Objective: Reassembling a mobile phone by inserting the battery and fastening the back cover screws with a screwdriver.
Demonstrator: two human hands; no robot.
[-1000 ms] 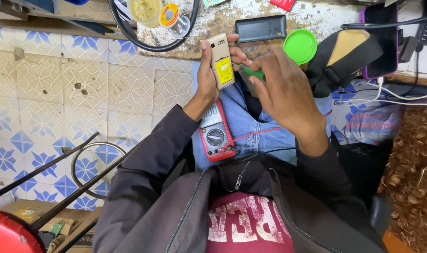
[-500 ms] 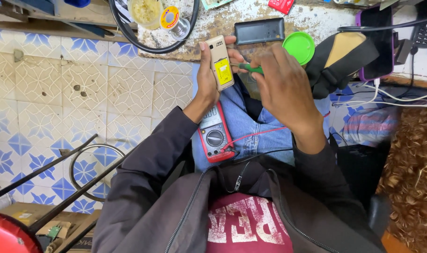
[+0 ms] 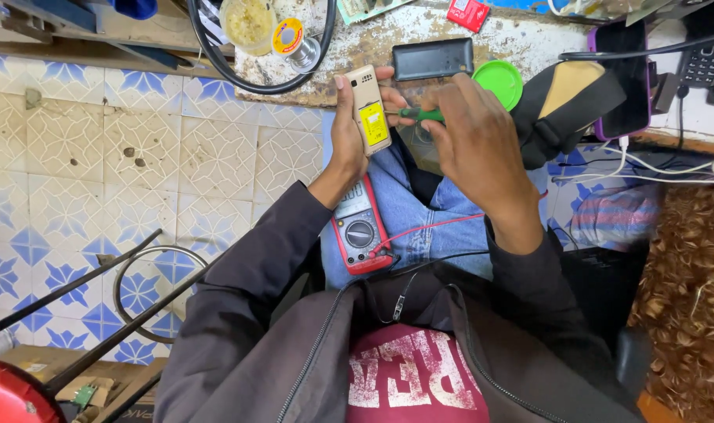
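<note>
My left hand (image 3: 347, 133) holds a small gold mobile phone (image 3: 369, 108) upright, its back open with a yellow battery showing. My right hand (image 3: 474, 141) grips a green-handled screwdriver (image 3: 421, 115), whose tip points at the phone's side. Both hands hover above my lap, just in front of the workbench edge. A red multimeter (image 3: 360, 227) rests on my left thigh, on blue jeans, with a thin red lead running off to the right.
The worn workbench (image 3: 521, 43) carries a black phone (image 3: 433, 59), a green lid (image 3: 499, 80), a solder spool (image 3: 289, 37), a yellowish jar and a black cable loop. A purple-cased phone and white cables lie at right. Tiled floor and a metal stool frame are at left.
The screwdriver and my right hand have shifted slightly toward the phone's side; the phone stays upright in my left hand.
</note>
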